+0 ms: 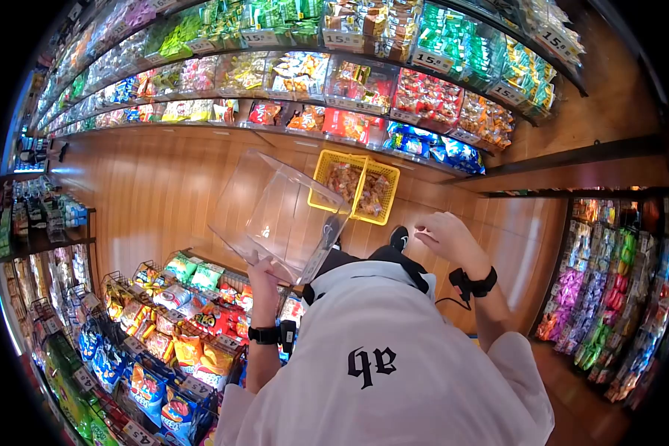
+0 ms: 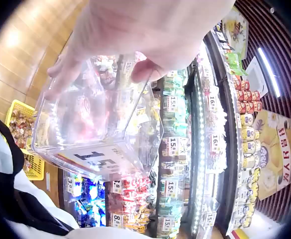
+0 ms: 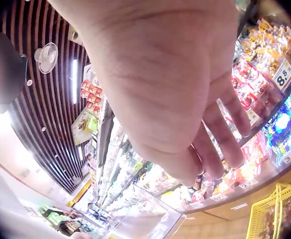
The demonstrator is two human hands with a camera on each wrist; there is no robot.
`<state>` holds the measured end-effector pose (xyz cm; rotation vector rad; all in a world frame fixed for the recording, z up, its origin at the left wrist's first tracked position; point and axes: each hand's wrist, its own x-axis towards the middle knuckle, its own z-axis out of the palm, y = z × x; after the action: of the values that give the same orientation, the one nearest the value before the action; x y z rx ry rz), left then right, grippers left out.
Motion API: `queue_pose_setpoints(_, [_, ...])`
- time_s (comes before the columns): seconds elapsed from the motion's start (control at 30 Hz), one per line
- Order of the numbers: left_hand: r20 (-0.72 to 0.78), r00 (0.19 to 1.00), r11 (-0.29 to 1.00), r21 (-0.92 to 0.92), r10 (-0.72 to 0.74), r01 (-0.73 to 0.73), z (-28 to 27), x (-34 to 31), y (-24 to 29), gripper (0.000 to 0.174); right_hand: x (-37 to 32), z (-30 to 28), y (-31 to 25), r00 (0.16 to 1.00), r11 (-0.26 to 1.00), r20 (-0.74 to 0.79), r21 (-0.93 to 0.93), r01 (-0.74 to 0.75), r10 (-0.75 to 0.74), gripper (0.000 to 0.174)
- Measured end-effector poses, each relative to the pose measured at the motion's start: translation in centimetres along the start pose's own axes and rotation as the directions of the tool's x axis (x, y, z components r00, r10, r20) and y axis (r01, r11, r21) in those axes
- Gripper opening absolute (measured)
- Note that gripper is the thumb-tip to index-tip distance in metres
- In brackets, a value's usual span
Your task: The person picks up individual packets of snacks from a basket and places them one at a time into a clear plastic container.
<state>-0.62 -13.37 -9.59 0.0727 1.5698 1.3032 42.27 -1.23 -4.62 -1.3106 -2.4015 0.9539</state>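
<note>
My left hand (image 1: pixel 263 276) grips the wall of a clear plastic display bin (image 1: pixel 247 212), tilted in front of the body. In the left wrist view the thumb and fingers pinch the bin's edge, and a price label (image 2: pixel 98 158) shows on its front. No goods show inside it. My right hand (image 1: pixel 451 239) hovers at the right with nothing in it, fingers loosely bent; the right wrist view shows its palm and relaxed fingers (image 3: pixel 217 132). Beyond the bin, a yellow basket (image 1: pixel 388 218) sits on the floor, with brown wrapped snacks (image 1: pixel 376 195) inside.
Curved tiers of packaged sweets (image 1: pixel 427 97) with price tags span the far side. Racks of snack bags (image 1: pixel 193 353) stand at the lower left, hanging packets (image 1: pixel 598 290) at the right. A wooden floor (image 1: pixel 156 193) lies between, with my shoes (image 1: pixel 399 237) near the basket.
</note>
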Motion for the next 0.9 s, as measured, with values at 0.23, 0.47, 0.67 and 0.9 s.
queue_pose_setpoints(0.23, [0.122, 0.99, 0.998, 0.01, -0.066, 0.066, -3.9, 2.2, -1.1, 0.076, 0.1, -0.1, 0.0, 0.996, 0.997, 0.057, -0.001, -0.072, 0.071, 0.018])
queue_pose_setpoints(0.47, [0.117, 0.973, 0.972, -0.099, -0.201, 0.213, -2.6, 1.7, 0.8, 0.011, 1.4, 0.5, 1.0, 0.946, 0.9, 0.225, 0.316, -0.299, 0.235, 0.026])
queue_pose_setpoints(0.67, [0.126, 0.973, 0.961, -0.174, -0.194, 0.215, -4.5, 3.5, 1.3, 0.009, 5.8, -0.3, 3.0, 0.851, -0.137, 0.332, 0.943, -0.303, 0.406, 0.019])
queue_pose_setpoints(0.9, [0.025, 1.0, 0.999, -0.03, -0.015, 0.016, -6.2, 4.7, -1.4, 0.008, 9.3, 0.2, 6.6, 0.998, 0.958, -0.056, -0.286, -0.04, 0.024, 0.021])
